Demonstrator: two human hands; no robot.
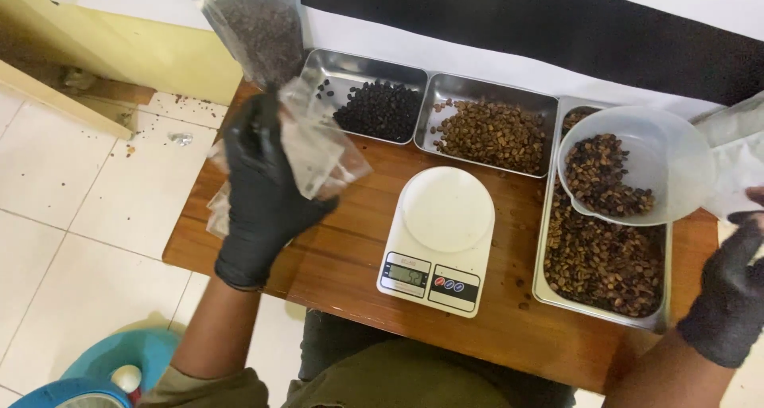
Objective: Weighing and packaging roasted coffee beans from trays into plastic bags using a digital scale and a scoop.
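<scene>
Bags (pixel 318 149) of clear plastic sit in the left hand (pixel 259 197), at the left end of the table (pixel 350 265), their long axis running up and right from the fingers toward the trays. That black-gloved hand is clenched on the bundle near its lower end; a few more bags lie under it on the wood. Above it hangs a larger bag (pixel 259 26) of dark beans, its lower end just over the fingers; what holds it up is out of view.

Going by size: the table fills the middle, its near edge at the person's lap and its left edge dropping to tiled floor. Along the right lies a long tray (pixel 605 257) of brown beans. At the back stand two smaller trays side by side, one with dark beans (pixel 374 110), one with lighter beans (pixel 493 134). A white scale (pixel 438 241) stands in the centre with bare wood between it and the left hand. A clear scoop (pixel 637 165) with some beans hovers over the long tray. The right hand (pixel 728 289), also gloved, is at the right edge, near the scoop and a white bag; I cannot tell whether its fingers grip anything.

The left hand is far nearer the bags.
</scene>
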